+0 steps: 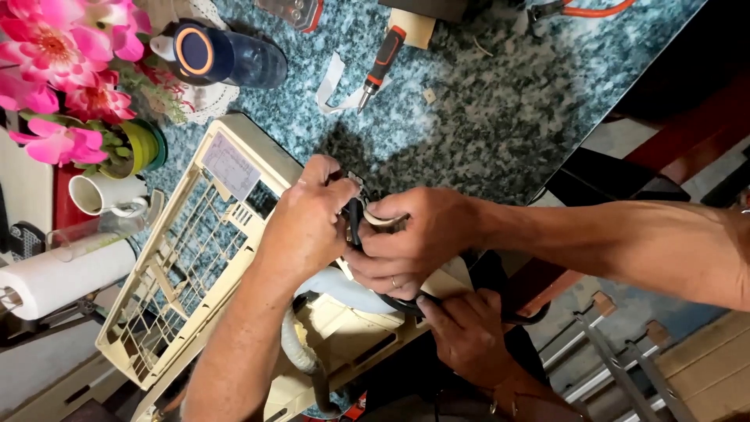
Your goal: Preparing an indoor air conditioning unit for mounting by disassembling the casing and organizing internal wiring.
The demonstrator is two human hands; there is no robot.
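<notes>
The left hand and the right hand are pressed close together, and both have their grip shut tight on a black cord. The cord stands almost straight up and down in the thin gap between them. The right hand's fingers also pinch a small pale piece just beside the cord. The left hand is a bit nearer to the top end of the cord. It is hard to tell what the pale piece is, because fingers cover most of it.

Lower down, the cord bends toward a third hand, which comes up from the bottom edge and seems to be another person's. It holds the cord too.

Under the hands lies a cream plastic cover with a grid of slots, partly off the worktop. A pale hose curls out from below the left hand, and its far end is hidden.

Well apart, up on the worktop, lie a screwdriver and a dark bottle. Pink flowers, a white mug and a paper roll sit at the left
</notes>
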